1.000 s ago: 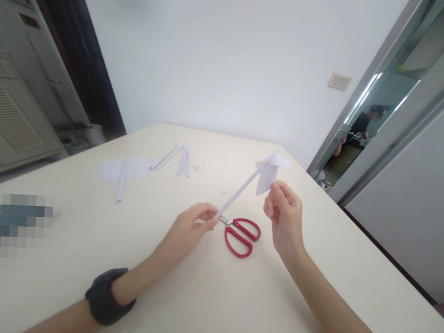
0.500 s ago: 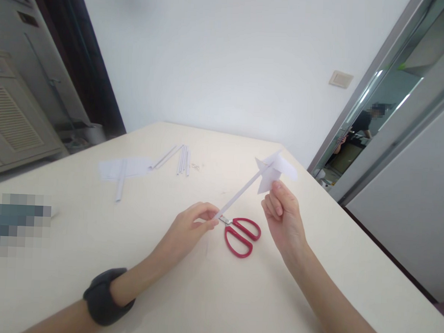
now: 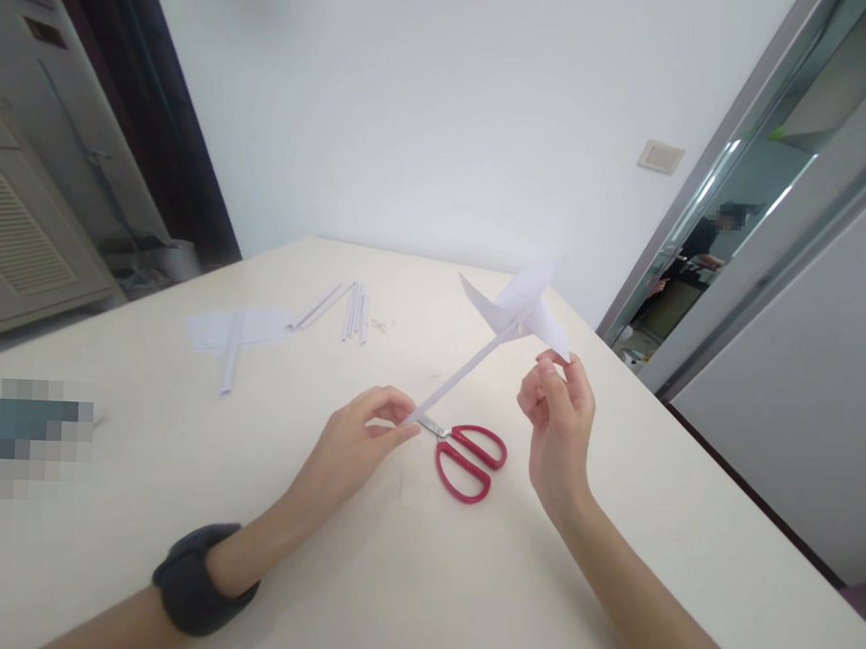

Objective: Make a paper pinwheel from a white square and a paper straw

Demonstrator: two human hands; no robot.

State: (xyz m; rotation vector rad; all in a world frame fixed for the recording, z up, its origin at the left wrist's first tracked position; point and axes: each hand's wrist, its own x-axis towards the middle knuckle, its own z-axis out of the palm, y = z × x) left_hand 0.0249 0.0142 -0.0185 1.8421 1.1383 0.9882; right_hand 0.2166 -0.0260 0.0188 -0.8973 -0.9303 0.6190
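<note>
A white paper pinwheel [image 3: 524,295] on a thin rolled-paper stick [image 3: 464,369] is held up at a slant over the table. My left hand [image 3: 363,436], with a black band on its wrist, pinches the stick's lower end between thumb and fingers. Its blades, slightly blurred, fan out at the upper end. My right hand [image 3: 562,421] is closed, with curled fingers at the tip of the lower right blade. Below the stick lie scissors [image 3: 470,460] with red handles, their blades partly hidden by my left hand.
Behind my left hand lie flat paper sheets [image 3: 203,329] with a thicker paper roll [image 3: 231,359] across them, several thin paper tubes [image 3: 356,312] and small loose bits [image 3: 379,325]. A blurred-out object [image 3: 23,426] sits at left. A white wall [image 3: 413,123] borders the table's far edge.
The pinwheel's blades have turned and now face differently. My right hand has shifted slightly right and rotated, from the lower blade to another blade's tip. My left hand keeps the stick.
</note>
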